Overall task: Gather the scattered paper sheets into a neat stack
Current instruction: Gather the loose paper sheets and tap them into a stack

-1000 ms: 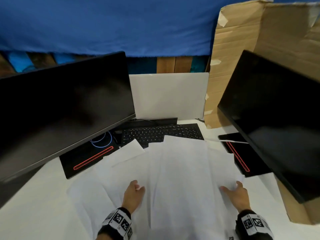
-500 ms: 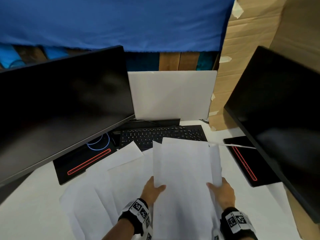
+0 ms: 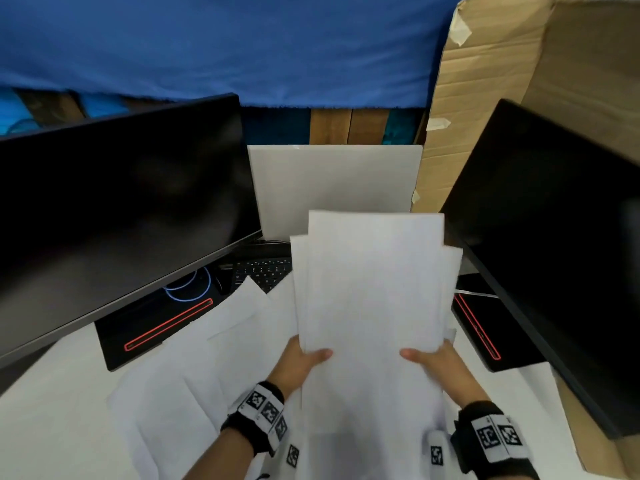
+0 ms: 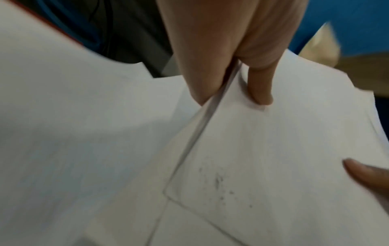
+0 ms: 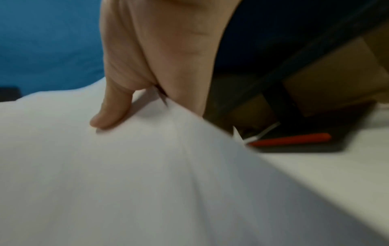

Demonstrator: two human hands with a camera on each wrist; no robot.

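Note:
A bundle of white paper sheets (image 3: 372, 299) is raised off the desk, its top edges uneven. My left hand (image 3: 301, 362) pinches its left edge, thumb on top, fingers hidden underneath. My right hand (image 3: 436, 362) pinches the right edge the same way. In the left wrist view the left hand (image 4: 231, 86) has its thumb on the held sheets (image 4: 284, 149), fingers below. In the right wrist view the right hand (image 5: 134, 106) presses its thumb on the bundle (image 5: 126, 174). More loose sheets (image 3: 207, 358) lie spread on the desk to the left.
A dark monitor (image 3: 114, 216) stands at the left and another monitor (image 3: 561, 244) at the right, each on a black base with a red line. A black keyboard (image 3: 263, 271) lies behind the papers. A white board (image 3: 336, 181) and brown cardboard (image 3: 519, 71) stand at the back.
Both hands slid inward from the flat spread sheets, closed on the edges of the middle sheets, and lifted the bundle up off the desk toward the camera.

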